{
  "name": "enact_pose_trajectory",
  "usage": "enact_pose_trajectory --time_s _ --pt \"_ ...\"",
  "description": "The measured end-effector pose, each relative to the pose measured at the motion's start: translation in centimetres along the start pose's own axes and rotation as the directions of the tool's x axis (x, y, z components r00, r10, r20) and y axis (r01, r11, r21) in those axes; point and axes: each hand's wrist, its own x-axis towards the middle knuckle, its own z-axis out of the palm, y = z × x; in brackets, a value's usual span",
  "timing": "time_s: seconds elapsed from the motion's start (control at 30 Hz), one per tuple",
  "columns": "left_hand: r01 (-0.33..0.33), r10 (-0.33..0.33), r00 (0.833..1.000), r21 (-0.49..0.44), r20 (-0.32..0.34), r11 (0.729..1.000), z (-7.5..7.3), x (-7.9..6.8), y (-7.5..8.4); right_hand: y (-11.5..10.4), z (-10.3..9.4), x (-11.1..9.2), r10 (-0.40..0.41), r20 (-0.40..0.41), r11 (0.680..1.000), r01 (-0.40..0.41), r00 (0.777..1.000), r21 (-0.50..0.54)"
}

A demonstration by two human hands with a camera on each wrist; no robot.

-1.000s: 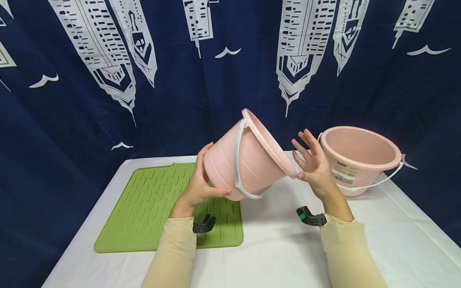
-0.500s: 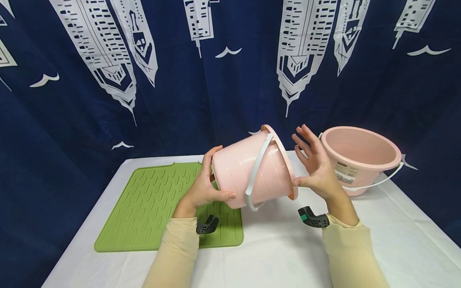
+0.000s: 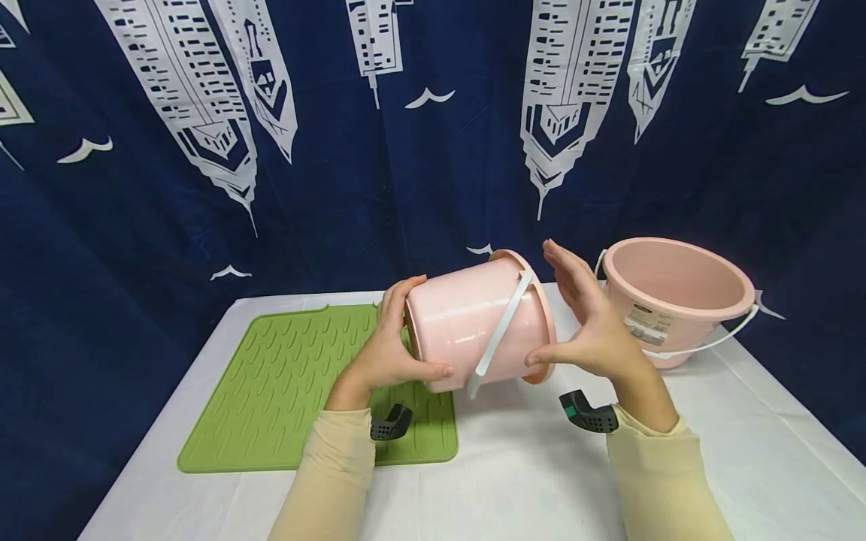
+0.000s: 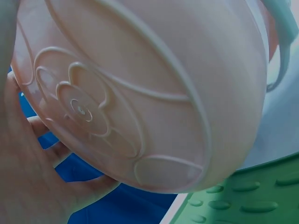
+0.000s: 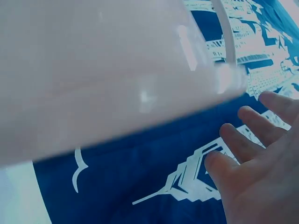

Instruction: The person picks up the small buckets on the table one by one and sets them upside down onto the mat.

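Note:
A small pink bucket lies sideways above the table, its rim turned to the right and slightly away. My left hand grips it round the base end, thumb along the near side. The left wrist view shows the bucket's underside with its moulded flower pattern, fingers at its edge. A pale handle hangs across the bucket's side. At the rim end is my right hand, its thumb overlapping the rim in the head view and its fingers extended. In the right wrist view those fingers stand apart from the bucket wall.
A wider pink bucket with a label and a white handle stands upright at the right back. On the left, a green ridged mat lies on the white-covered table. Behind hangs a dark blue curtain with white buildings.
The held bucket has tipped from a slanted, rim-up pose to nearly level and come lower, its base swinging towards me. My right hand stays at the rim end, its thumb shifting left over the rim.

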Motion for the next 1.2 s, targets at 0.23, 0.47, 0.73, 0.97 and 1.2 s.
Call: enact_pose_trajectory --time_s 0.23,0.47,0.73,0.97,1.2 --pt "0.024 -0.026 1.0 0.081 0.018 0.996 0.1 0.0 0.8 -0.8 1.0 0.4 0.008 0.035 0.99 -0.003 0.999 -0.144" --pt "0.023 -0.026 0.999 0.118 0.028 0.993 0.2 0.1 1.1 -1.5 1.7 0.6 0.009 0.043 0.965 0.003 0.999 -0.263" --pt "0.031 -0.039 0.998 0.185 0.042 0.982 0.3 0.0 1.5 -1.9 2.5 0.8 0.041 0.142 0.967 -0.004 0.989 -0.254" --pt "0.013 -0.027 0.998 0.216 0.06 0.976 0.1 0.0 2.3 -1.5 3.1 1.0 0.103 0.197 0.901 -0.007 0.975 -0.433" --pt "0.014 -0.031 0.997 0.24 0.068 0.971 -0.1 -0.1 3.1 -1.7 3.6 1.2 0.058 0.245 0.823 0.093 0.968 -0.561"
